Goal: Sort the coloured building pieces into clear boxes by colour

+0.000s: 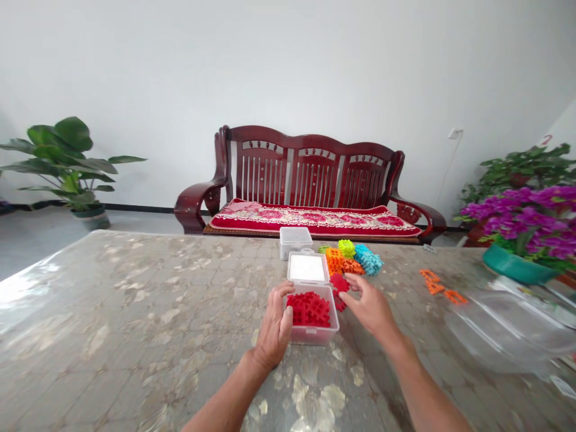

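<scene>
Bare forearms (236, 389) above the patterned table (135, 312), hands apart. Left hand (273, 324) against the left wall of the open clear box (314, 337), beside red lattice pieces (310, 309) inside; impossible to say whether clamped. Right hand (369, 305) pinched on a red cluster (338, 284) just right of the box, thumb and fingertips at its right edge. Probably light, stiff plastic, slightly slick, hardly fragile; best taken by opposite edges, being apt to snag at the notches.
</scene>
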`<state>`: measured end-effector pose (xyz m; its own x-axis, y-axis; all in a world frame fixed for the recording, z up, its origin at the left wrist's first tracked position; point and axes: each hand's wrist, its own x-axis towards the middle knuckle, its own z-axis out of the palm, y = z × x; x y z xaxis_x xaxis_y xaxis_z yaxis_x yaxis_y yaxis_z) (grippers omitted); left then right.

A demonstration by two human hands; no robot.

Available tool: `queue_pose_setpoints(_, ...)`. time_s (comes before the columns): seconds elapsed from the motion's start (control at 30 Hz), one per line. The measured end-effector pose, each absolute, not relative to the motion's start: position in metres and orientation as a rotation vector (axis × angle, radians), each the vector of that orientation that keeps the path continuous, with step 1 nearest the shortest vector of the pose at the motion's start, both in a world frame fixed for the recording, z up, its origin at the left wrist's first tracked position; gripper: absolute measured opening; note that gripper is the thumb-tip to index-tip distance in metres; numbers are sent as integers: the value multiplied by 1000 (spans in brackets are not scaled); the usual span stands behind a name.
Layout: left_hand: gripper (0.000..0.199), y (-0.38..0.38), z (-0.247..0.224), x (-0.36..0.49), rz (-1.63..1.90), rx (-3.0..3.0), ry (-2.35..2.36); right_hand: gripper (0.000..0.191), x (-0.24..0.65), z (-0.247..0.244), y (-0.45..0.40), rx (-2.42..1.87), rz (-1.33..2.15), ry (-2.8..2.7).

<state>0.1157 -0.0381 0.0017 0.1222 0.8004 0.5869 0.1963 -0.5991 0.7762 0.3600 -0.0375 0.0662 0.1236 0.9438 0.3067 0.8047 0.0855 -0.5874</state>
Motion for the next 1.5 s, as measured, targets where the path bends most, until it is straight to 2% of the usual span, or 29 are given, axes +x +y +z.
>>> queue_pose_setpoints(0.27,35,-38,0,116,1517,1870,938,38,302,111,-54,-1546,222,-2037)
queue_pose_setpoints(0.47,36,-38,-2,117,1540,1845,944,24,293,99,-49,-1408,299,-2234)
queue_pose_setpoints(0.8,33,-38,-1,116,1539,1887,946,20,284,92,-44,-1364,263,-2258)
queue_pose_setpoints(0.97,33,-38,1,117,1534,1887,949,21,299,86,-38,-1318,307,-2071)
queue_pose_setpoints(1.13,33,-38,3,117,1521,1884,934,25,350,71,-22,-1598,287,-1775)
queue_pose_setpoints(1.33,33,-38,1,116,1503,1902,946,48,372,45,-22,-1928,298,-1967)
queue_pose_setpoints(1.5,32,-38,1,116,1503,1902,948,44,363,34,-27,-1992,241,-2056)
